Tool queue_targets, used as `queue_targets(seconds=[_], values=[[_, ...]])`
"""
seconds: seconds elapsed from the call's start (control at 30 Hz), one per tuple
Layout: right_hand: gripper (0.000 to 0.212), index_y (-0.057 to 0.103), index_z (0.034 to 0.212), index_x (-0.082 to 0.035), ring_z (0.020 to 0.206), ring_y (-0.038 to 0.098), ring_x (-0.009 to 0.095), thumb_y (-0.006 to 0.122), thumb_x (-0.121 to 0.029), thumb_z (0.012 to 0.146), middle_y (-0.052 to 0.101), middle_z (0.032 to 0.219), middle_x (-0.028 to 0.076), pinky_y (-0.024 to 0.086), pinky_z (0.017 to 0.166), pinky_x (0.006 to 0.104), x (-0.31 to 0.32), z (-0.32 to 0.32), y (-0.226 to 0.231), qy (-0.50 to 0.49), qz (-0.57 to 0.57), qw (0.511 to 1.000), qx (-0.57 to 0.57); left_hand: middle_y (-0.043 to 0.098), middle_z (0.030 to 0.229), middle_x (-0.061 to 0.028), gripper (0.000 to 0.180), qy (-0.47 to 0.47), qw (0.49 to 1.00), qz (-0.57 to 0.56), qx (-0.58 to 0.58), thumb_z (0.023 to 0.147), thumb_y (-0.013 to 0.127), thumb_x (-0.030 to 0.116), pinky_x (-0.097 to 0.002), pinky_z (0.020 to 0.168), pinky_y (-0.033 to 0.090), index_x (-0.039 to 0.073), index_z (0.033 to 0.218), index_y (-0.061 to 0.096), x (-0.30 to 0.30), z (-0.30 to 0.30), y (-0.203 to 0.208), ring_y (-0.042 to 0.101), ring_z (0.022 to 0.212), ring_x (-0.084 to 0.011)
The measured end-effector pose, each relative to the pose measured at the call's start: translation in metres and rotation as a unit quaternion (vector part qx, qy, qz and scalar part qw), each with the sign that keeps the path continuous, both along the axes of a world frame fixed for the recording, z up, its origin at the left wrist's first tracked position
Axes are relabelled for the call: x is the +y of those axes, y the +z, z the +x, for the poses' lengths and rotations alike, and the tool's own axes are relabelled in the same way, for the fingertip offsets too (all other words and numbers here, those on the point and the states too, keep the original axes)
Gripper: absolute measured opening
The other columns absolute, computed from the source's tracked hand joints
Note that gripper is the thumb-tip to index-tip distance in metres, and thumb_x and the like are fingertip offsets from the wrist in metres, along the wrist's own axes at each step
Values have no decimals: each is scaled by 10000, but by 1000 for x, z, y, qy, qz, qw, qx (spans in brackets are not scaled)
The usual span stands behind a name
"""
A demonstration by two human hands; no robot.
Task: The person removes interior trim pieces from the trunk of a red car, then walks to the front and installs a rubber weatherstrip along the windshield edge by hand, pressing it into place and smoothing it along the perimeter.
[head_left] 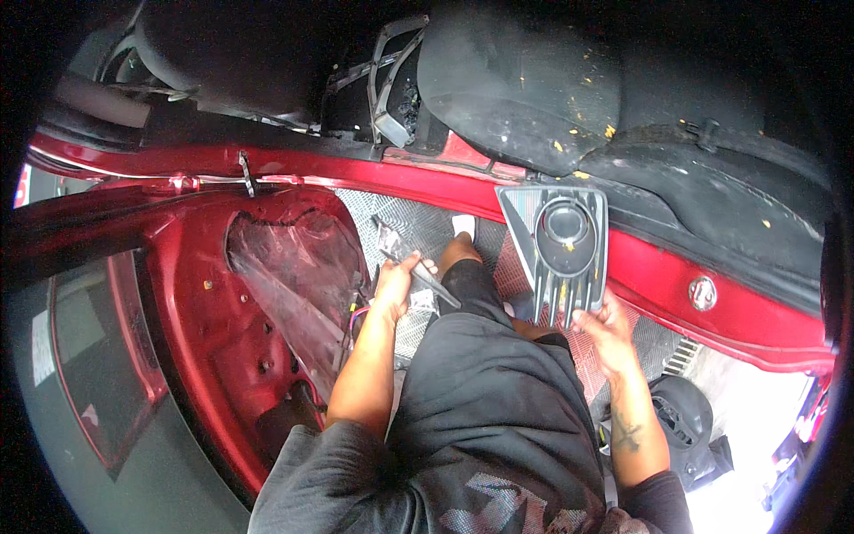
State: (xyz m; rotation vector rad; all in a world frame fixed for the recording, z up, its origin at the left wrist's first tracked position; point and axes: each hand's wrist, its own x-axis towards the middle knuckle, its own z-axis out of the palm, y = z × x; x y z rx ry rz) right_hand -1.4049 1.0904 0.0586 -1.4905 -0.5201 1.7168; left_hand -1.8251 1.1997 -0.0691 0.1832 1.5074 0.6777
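Observation:
My right hand point(608, 334) is closed on the lower edge of a dark grey plastic fog light bezel point(567, 258), with the thumb lying on its slats. The bezel has a round ring opening, several slats below it and yellowish specks on its face. It is held up in front of the red door sill. My left hand point(397, 285) grips a long, narrow dark trim piece point(427, 278), slanted, with a shiny pale part near its upper end. Its exact kind cannot be made out.
An open red car door point(200, 294) with its inner panel off and a plastic sheet point(298, 276) stands at left. Dark seats point(525, 89) with yellow crumbs lie beyond the red sill point(712, 298). A round black part point(683, 411) sits on the floor at right.

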Motion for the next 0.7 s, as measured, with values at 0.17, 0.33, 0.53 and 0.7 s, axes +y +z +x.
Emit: queue_targets(seconds=[0.17, 0.33, 0.53, 0.7], values=[[293, 674, 1422, -44, 986, 796, 197, 740, -62, 1137, 833, 1221, 126, 616, 829, 334, 122, -12, -21, -114, -11, 991, 62, 811, 982, -160, 147, 49, 998, 39, 3, 1174, 706, 138, -476, 802, 704, 2, 1224, 682, 61, 0, -25, 828, 871, -320], [442, 587, 1632, -50, 1286, 754, 239, 677, -144, 1209, 753, 1512, 151, 602, 1052, 379, 258, -2, -95, -271, 10, 961, 55, 837, 1044, -144, 134, 76, 989, 93, -83, 1125, 732, 122, -454, 832, 696, 32, 1219, 700, 160, 33, -48, 825, 881, -285], [1144, 182, 1874, -31, 1545, 571, 362, 903, -358, 1048, 506, 1760, 234, 463, 1300, 509, 337, -126, -84, -36, 93, 948, -301, 840, 1241, -99, 195, -141, 974, 168, -61, 1092, 774, 100, -403, 1073, 609, 26, 1269, 737, 261, 41, -10, 779, 1140, -204], [968, 421, 1790, -12, 1536, 627, 339, 927, -208, 988, 634, 1666, 238, 470, 1305, 500, 423, -180, -93, 317, 79, 907, -266, 770, 1382, -53, 465, -108, 965, 203, -125, 1099, 846, 184, -382, 1137, 552, -2, 1501, 704, 357, 51, 11, 700, 1295, -171]])
